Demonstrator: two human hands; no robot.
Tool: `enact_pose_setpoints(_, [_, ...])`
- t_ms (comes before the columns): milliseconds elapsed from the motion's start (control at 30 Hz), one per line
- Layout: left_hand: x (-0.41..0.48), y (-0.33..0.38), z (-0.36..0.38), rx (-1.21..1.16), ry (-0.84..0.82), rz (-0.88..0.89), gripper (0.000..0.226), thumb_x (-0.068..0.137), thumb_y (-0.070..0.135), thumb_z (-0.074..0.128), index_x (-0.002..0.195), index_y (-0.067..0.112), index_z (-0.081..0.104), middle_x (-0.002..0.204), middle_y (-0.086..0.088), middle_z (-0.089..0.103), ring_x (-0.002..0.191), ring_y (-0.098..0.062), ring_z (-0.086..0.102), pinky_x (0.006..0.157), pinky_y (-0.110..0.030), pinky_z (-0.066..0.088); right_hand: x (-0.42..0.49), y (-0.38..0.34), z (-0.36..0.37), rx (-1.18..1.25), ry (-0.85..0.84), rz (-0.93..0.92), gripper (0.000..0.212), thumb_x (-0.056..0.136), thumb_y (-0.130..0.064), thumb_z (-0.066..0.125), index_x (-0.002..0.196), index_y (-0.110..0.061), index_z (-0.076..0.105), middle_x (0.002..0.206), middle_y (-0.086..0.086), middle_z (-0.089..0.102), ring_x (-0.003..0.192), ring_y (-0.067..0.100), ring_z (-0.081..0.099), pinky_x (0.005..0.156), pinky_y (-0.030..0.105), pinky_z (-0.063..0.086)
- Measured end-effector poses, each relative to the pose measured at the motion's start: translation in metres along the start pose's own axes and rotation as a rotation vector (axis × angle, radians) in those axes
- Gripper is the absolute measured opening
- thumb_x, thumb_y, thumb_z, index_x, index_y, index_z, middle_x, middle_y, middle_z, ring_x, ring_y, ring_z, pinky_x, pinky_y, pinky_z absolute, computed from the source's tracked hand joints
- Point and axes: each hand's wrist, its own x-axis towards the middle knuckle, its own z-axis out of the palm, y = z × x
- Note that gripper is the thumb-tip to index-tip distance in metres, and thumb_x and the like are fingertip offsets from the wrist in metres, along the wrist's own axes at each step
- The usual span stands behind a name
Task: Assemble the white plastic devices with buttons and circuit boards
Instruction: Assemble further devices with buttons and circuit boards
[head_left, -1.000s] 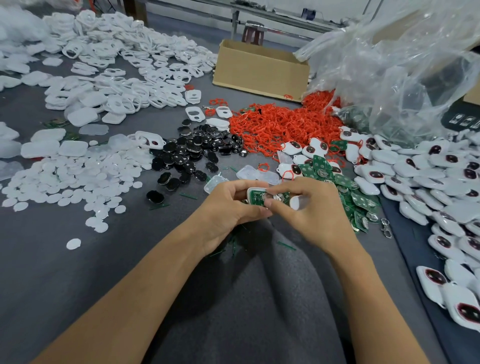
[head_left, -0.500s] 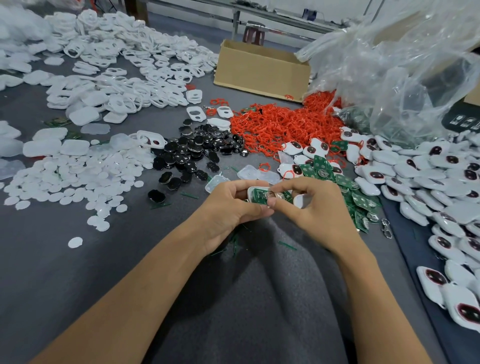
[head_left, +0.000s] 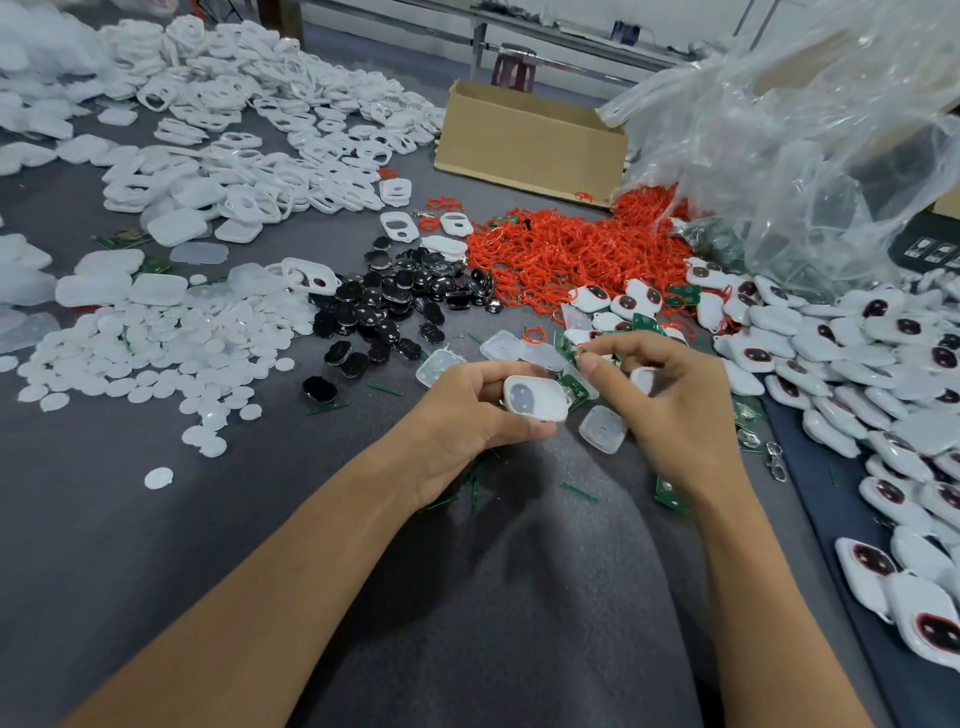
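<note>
My left hand (head_left: 467, 410) grips a white plastic device shell (head_left: 535, 397) by its edges, its white face with a grey oval window turned up. My right hand (head_left: 670, 405) hovers just right of it, apart from the shell. Its thumb and forefinger are close together and a small white plastic piece (head_left: 644, 379) is tucked under its curled fingers. A green circuit board (head_left: 577, 387) lies between the two hands. A translucent cover (head_left: 602, 428) lies on the grey cloth below my right hand.
Black buttons (head_left: 405, 306) and red rings (head_left: 571, 254) are heaped behind my hands. White discs (head_left: 156, 348) and white frames (head_left: 234, 130) spread to the left. Assembled devices (head_left: 883, 364) crowd the right side. A cardboard box (head_left: 524, 145) and clear bag (head_left: 805, 130) stand behind.
The piece in my left hand showed its green board; now its white face is up. My right hand has drawn away from it to the right and slightly up.
</note>
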Motion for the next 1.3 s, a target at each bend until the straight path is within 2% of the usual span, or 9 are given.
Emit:
enact_pose_setpoints(100, [-0.001,0.0,0.0,0.009,-0.019,0.017,0.043,0.075,-0.017,0.067,0.112,0.005,0.065,0.108,-0.017,0.07,0.1,-0.022,0.065,0.094,-0.033,0.052,-0.002,-0.001,0.006,-0.089,-0.083,-0.036,0.004,0.079,-0.022,0.076,0.081,-0.023,0.073,0.068,-0.012,0.063,0.06,0.004,0.049,0.059,0.016,0.036])
enact_pose_setpoints(200, [-0.001,0.0,-0.001,0.006,-0.026,0.02,0.044,0.075,-0.02,0.065,0.113,0.003,0.064,0.104,-0.015,0.069,0.096,-0.02,0.065,0.093,-0.032,0.053,-0.002,0.001,0.009,-0.202,-0.151,-0.074,0.006,0.078,-0.022,0.077,0.082,-0.02,0.073,0.067,-0.01,0.06,0.061,0.009,0.048,0.061,0.021,0.038])
enact_pose_setpoints(333, [0.001,-0.001,-0.002,0.003,-0.005,0.013,0.05,0.074,-0.022,0.064,0.119,0.001,0.059,0.1,-0.013,0.068,0.086,-0.016,0.066,0.089,-0.03,0.055,-0.003,0.001,0.012,-0.249,-0.183,-0.126,0.008,0.078,-0.022,0.077,0.083,-0.019,0.073,0.074,-0.009,0.064,0.063,0.006,0.05,0.064,0.024,0.041])
enact_pose_setpoints(567, [0.003,-0.002,-0.002,0.011,0.007,0.025,0.047,0.075,-0.022,0.064,0.116,0.0,0.058,0.101,-0.013,0.067,0.088,-0.017,0.065,0.091,-0.033,0.055,-0.002,0.001,0.013,-0.305,-0.18,-0.141,0.009,0.076,-0.023,0.077,0.084,-0.021,0.073,0.074,-0.011,0.063,0.063,0.002,0.049,0.064,0.025,0.039])
enact_pose_setpoints(867, [0.002,-0.002,-0.002,0.02,0.006,0.038,0.048,0.075,-0.021,0.065,0.118,-0.002,0.057,0.1,-0.01,0.068,0.086,-0.015,0.066,0.089,-0.032,0.055,-0.002,0.001,0.014,-0.325,-0.167,-0.132,0.011,0.076,-0.022,0.077,0.086,-0.02,0.073,0.078,-0.008,0.067,0.066,0.007,0.052,0.066,0.029,0.044])
enact_pose_setpoints(1167, [0.001,-0.002,-0.001,0.039,0.018,0.031,0.049,0.075,-0.021,0.065,0.119,-0.002,0.057,0.106,-0.015,0.066,0.09,-0.018,0.064,0.091,-0.035,0.054,-0.004,-0.002,0.014,-0.341,-0.168,-0.13,0.012,0.076,-0.022,0.077,0.087,-0.02,0.073,0.079,-0.006,0.068,0.067,0.009,0.054,0.068,0.033,0.047])
enact_pose_setpoints(1300, [0.002,-0.002,-0.002,-0.016,0.006,0.021,0.044,0.078,-0.02,0.062,0.119,-0.005,0.056,0.102,-0.015,0.065,0.082,-0.016,0.067,0.087,-0.033,0.057,-0.003,-0.004,0.014,-0.354,-0.176,-0.122,0.012,0.076,-0.023,0.077,0.087,-0.019,0.073,0.081,-0.003,0.069,0.069,0.013,0.057,0.069,0.036,0.048])
